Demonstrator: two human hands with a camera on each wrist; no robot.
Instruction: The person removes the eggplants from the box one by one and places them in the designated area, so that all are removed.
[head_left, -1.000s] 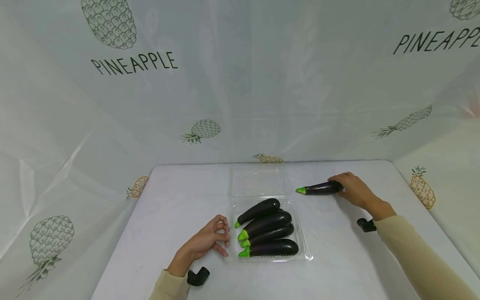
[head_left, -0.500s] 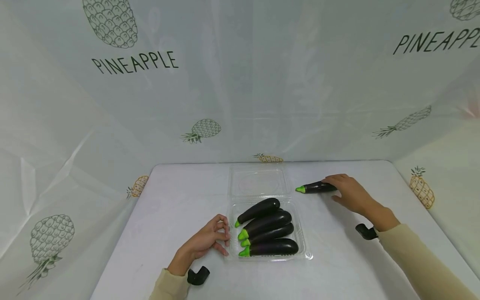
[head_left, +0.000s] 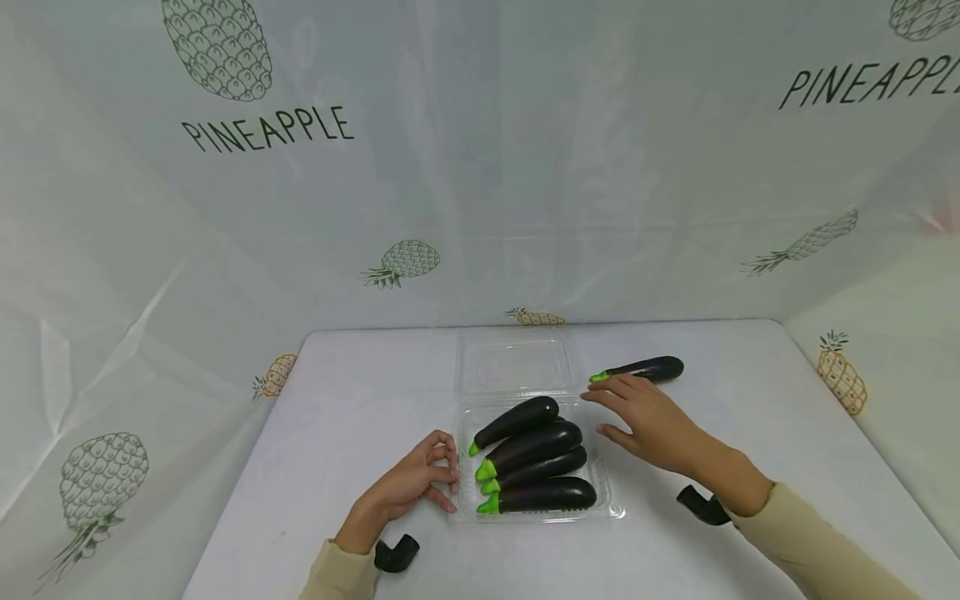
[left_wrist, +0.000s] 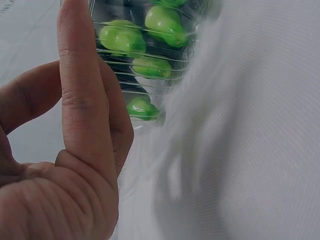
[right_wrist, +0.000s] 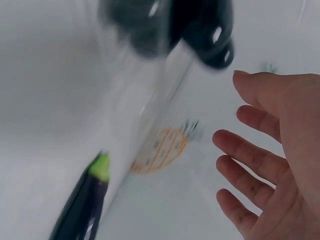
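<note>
Several glossy dark eggplants (head_left: pixel 534 446) with green stem ends lie in a clear plastic clamshell box (head_left: pixel 603 500), its lid (head_left: pixel 517 367) folded back. My left hand (head_left: pixel 416 479) rests at the box's left wall, fingers loosely bent and holding nothing; the left wrist view shows the green ends (left_wrist: pixel 122 37) through the ribbed plastic beside it. A single eggplant (head_left: pixel 660 368) lies on the table right of the lid. My right hand (head_left: pixel 648 421) hovers between that eggplant and the box, with fingers spread and nothing in its grasp, as the right wrist view (right_wrist: pixel 260 160) also shows.
A white cloth covers the table (head_left: pixel 360 375), whose far edge meets a pale pineapple-print curtain (head_left: pixel 487 167). Black wrist-worn pieces (head_left: pixel 397 552) show by both sleeves. The box's corner tab (head_left: pixel 617 511) sticks out at the front right.
My right hand has let go of the single eggplant and moved left and nearer, toward the box's right side. The eggplant stays on the table. My left hand has not moved.
</note>
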